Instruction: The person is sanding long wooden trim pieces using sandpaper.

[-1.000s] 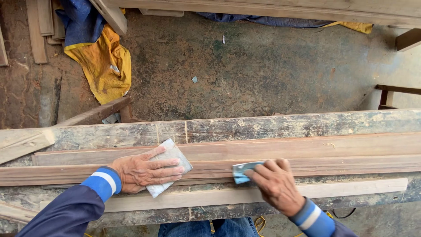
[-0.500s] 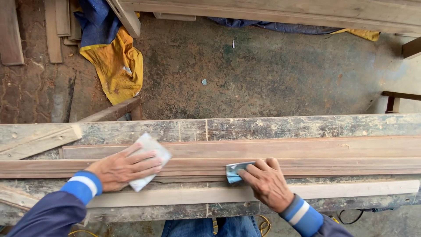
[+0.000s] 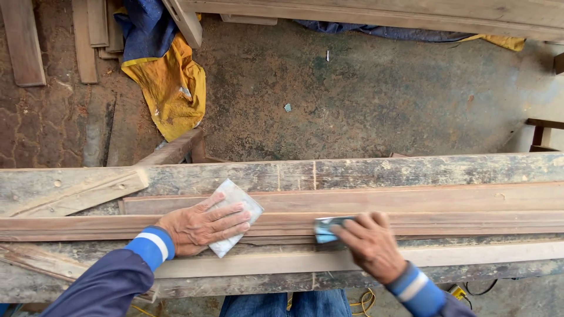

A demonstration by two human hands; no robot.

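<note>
Sandpaper: our left hand (image 3: 197,228) lies flat on a pale sheet (image 3: 235,217); right hand (image 3: 370,243) pinches a folded piece (image 3: 326,229) against the stiff moulding (image 3: 446,223); we judge both thin, pliable

A worker's left hand (image 3: 202,228) and right hand (image 3: 369,242) emerge from dark navy long sleeves, each ending in a bright blue knitted cuff banded by a single white stripe. Both hands are bare, without gloves, rings or a watch. Just below the near edge of the workbench (image 3: 352,170), blue denim trousers (image 3: 288,304) show between the two forearms.
</note>
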